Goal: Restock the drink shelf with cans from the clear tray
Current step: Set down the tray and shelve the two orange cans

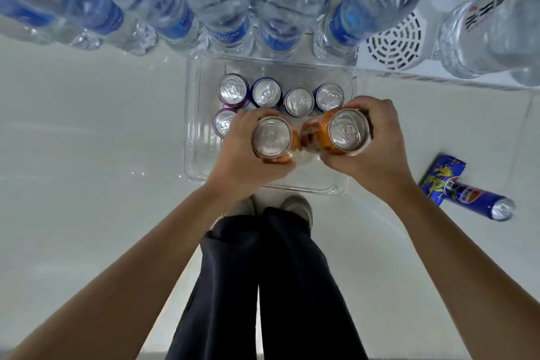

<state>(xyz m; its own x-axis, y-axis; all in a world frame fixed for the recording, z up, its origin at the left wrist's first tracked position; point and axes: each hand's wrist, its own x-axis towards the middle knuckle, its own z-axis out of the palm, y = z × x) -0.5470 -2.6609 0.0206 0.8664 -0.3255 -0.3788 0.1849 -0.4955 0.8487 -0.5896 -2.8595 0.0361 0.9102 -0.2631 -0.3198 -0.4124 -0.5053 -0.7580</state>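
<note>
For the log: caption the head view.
Left hand and right hand each hold an orange can over the clear tray, five purple cans inside.

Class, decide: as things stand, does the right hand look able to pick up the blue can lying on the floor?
Probably not yet: the right hand holds an orange can. The floor path to the blue can looks clear.

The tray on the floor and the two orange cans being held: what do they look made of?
Clear tray: probably plastic, transparent and glossy; the floor shows through its walls. Left orange can and right orange can: probably aluminium; silver lids with pull tabs, printed sides.
</note>
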